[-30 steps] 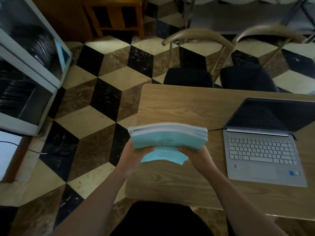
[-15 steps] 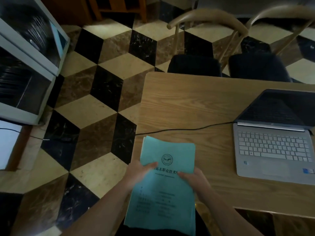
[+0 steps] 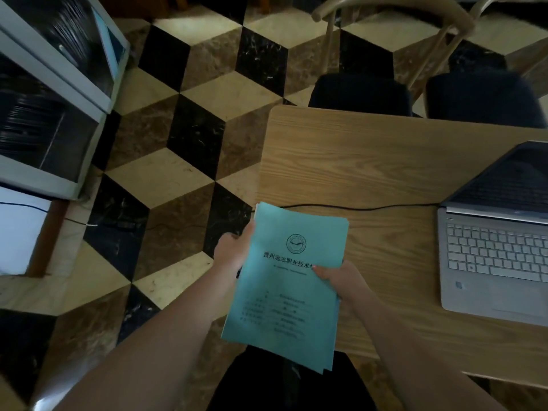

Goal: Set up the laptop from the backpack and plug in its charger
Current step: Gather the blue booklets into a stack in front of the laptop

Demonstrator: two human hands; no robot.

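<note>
A silver laptop stands open with a dark screen at the right of the wooden table. A black charger cable runs from its left side across the table and down to the floor at the left. Both hands hold a stack of teal booklets above the table's near left corner. My left hand grips the stack's left edge. My right hand pinches its right edge, thumb on the cover. A black mass, perhaps the backpack, lies below the booklets.
Two chairs with dark seats and curved wooden backs stand at the table's far side. A white shelf unit with dark contents is at the left. The cable continues over the checkered floor toward that unit.
The booklet stack was held edge-on a second ago; it now lies flat with its cover facing me. My view has shifted left, pushing the laptop toward the right edge.
</note>
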